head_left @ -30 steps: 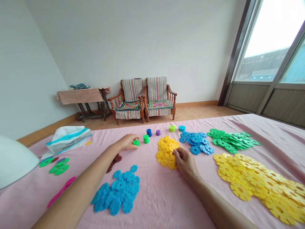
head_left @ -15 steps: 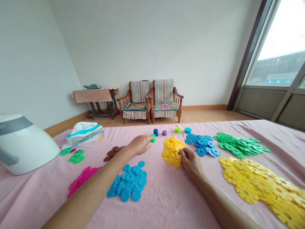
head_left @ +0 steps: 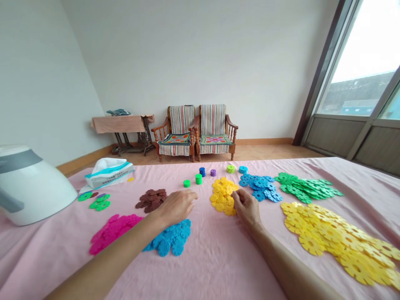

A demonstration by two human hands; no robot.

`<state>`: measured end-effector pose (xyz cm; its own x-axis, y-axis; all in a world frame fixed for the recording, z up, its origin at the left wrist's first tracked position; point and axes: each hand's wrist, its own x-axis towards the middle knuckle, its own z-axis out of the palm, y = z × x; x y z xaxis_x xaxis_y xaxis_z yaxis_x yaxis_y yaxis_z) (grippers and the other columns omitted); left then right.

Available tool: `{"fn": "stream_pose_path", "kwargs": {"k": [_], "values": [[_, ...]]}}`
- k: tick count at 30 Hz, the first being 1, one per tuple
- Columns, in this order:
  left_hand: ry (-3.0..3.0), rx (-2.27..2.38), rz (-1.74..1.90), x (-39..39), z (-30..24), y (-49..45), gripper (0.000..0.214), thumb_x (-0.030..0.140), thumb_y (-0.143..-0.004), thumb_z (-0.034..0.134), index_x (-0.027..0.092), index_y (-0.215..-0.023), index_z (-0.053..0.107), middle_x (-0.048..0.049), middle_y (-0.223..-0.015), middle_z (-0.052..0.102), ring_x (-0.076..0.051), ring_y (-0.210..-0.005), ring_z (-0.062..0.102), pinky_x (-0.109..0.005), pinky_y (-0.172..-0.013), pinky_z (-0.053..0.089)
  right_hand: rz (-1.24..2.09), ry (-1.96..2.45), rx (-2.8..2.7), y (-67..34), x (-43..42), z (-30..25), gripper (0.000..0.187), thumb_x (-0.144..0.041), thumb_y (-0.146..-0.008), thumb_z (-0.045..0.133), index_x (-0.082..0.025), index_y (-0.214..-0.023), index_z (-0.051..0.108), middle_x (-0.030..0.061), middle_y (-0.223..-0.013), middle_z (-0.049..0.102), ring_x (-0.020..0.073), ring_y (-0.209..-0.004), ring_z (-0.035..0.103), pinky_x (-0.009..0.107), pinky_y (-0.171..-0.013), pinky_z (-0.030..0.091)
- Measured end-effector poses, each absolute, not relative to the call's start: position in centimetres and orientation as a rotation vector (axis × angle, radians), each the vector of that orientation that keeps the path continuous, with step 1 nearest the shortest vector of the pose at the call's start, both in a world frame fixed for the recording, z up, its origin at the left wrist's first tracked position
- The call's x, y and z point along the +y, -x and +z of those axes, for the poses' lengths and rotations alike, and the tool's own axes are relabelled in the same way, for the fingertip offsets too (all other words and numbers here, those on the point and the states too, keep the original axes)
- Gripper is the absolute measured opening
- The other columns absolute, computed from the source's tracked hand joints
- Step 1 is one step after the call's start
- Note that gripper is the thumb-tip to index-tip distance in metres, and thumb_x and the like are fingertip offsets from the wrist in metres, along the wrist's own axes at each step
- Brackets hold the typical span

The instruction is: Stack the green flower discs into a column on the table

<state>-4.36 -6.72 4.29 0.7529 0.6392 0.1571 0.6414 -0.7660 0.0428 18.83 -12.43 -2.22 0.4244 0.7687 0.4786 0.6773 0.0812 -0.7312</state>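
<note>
Overall: a person is reaching both hands over a pink sheet (head_left: pixel 218 258) strewn with piles of flat, flower-shaped plastic discs.
Left hand (head_left: pixel 176 206): it is hovering palm down and half open with the fingers loosely curled. Nothing is showing in it.
Under left hand: its wrist is passing over the far edge of a blue pile (head_left: pixel 170 239), and a brown pile (head_left: pixel 152 199) is lying just to its left.
Ahead of left hand: a green stack (head_left: pixel 198 179) and a single green disc (head_left: pixel 186 183) are sitting slightly to the right, near but apart from the fingers.
Right hand (head_left: pixel 246 206): the fingers are bunching together and touching the near right edge of a yellow pile (head_left: pixel 223 196). Whether they are pinching a disc cannot be told.
Key relation: the yellow pile is lying just ahead and left of the right hand, with its long axis running away from the person. This hand is much the nearer, and bare sheet is separating the left hand from the pile.
Further off: small stacks are lining up in a row beyond the yellow pile, a green pile (head_left: pixel 306 187) is spreading out to the right, and a big yellow pile (head_left: pixel 337 241) is lying nearer on the right.
</note>
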Motion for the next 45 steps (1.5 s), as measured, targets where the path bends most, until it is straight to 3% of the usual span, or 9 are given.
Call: {"fn": "stream_pose_path", "kwargs": {"k": [6, 11, 27, 36, 38, 40, 42, 45], "values": [[3.011, -0.792, -0.229, -14.9, 2.7, 8.2, 0.016, 0.014, -0.087, 0.045, 0.019, -0.075, 0.055, -0.0015, -0.078, 0.06, -0.016, -0.071, 0.057, -0.027, -0.063, 0.039, -0.061, 1.529, -1.643, -16.8, -13.9, -2.0, 0.032, -0.034, -0.087, 0.037, -0.018, -0.066, 0.054, -0.002, -0.05, 0.05, 0.0098, -0.046, 0.045, 0.022, -0.051, 0.028], [2.965, -0.703, -0.189, -18.6, 2.2, 9.1, 0.013, 0.016, -0.087, 0.049, 0.019, -0.074, 0.049, -0.0014, -0.079, 0.059, -0.017, -0.074, 0.054, -0.029, -0.065, 0.038, -0.248, 1.553, -1.85, -15.9, -14.3, -2.5, 0.03, -0.029, -0.088, 0.037, -0.017, -0.067, 0.055, 0.0007, -0.054, 0.058, 0.0107, -0.048, 0.051, 0.022, -0.051, 0.027], [2.897, -0.626, -0.361, -18.4, 0.7, 9.5, 0.017, 0.022, -0.091, 0.046, 0.018, -0.074, 0.049, -0.0014, -0.076, 0.058, -0.016, -0.075, 0.052, -0.029, -0.066, 0.038, -0.412, 1.71, -1.92, -15.6, -14.2, -3.0, 0.033, -0.031, -0.089, 0.034, -0.017, -0.069, 0.057, 0.0048, -0.061, 0.065, 0.0133, -0.052, 0.056, 0.025, -0.051, 0.025], [2.982, -0.796, -0.474, -18.5, 0.5, 9.3, 0.014, 0.022, -0.085, 0.056, 0.017, -0.073, 0.049, -0.0018, -0.081, 0.057, -0.016, -0.077, 0.052, -0.029, -0.066, 0.038, -0.421, 1.858, -1.898, -15.4, -14.3, -2.7, 0.028, -0.027, -0.088, 0.038, -0.017, -0.074, 0.06, 0.0048, -0.067, 0.067, 0.0139, -0.058, 0.059, 0.024, -0.051, 0.026], [2.974, -0.793, -0.486, -18.4, 0.3, 9.3, 0.014, 0.02, -0.084, 0.055, 0.017, -0.071, 0.049, -0.002, -0.08, 0.057, -0.017, -0.076, 0.052, -0.029, -0.065, 0.037, -0.427, 1.899, -1.862, -15.4, -14.2, -2.7, 0.027, -0.028, -0.089, 0.038, -0.017, -0.083, 0.062, 0.0058, -0.071, 0.068, 0.0151, -0.06, 0.061, 0.024, -0.052, 0.028], [2.964, -0.79, -0.504, -18.4, 0.1, 9.3, 0.014, 0.019, -0.084, 0.054, 0.017, -0.07, 0.049, -0.0022, -0.078, 0.056, -0.017, -0.075, 0.052, -0.029, -0.065, 0.037, -0.445, 1.963, -1.771, -15.5, -14.1, -2.6, 0.032, -0.027, -0.091, 0.034, -0.013, -0.105, 0.058, 0.0089, -0.074, 0.069, 0.0173, -0.061, 0.062, 0.025, -0.051, 0.029], [2.961, -0.792, -0.525, -18.3, -0.1, 9.4, 0.014, 0.018, -0.083, 0.053, 0.016, -0.07, 0.05, -0.0023, -0.078, 0.056, -0.016, -0.073, 0.052, -0.029, -0.064, 0.037, -0.429, 2.069, -1.636, -15.7, -14.0, -2.5, 0.042, -0.025, -0.092, 0.028, -0.006, -0.128, 0.042, 0.0115, -0.075, 0.069, 0.0195, -0.06, 0.062, 0.026, -0.05, 0.029], [2.961, -0.791, -0.551, -18.3, -0.2, 9.4, 0.014, 0.019, -0.083, 0.053, 0.016, -0.07, 0.051, -0.0025, -0.077, 0.055, -0.016, -0.072, 0.052, -0.029, -0.063, 0.037, -0.344, 2.197, -1.531, -15.9, -13.8, -2.3, 0.053, -0.019, -0.091, 0.029, -0.004, -0.141, 0.02, 0.0109, -0.073, 0.069, 0.0205, -0.058, 0.063, 0.027, -0.049, 0.03]]}}
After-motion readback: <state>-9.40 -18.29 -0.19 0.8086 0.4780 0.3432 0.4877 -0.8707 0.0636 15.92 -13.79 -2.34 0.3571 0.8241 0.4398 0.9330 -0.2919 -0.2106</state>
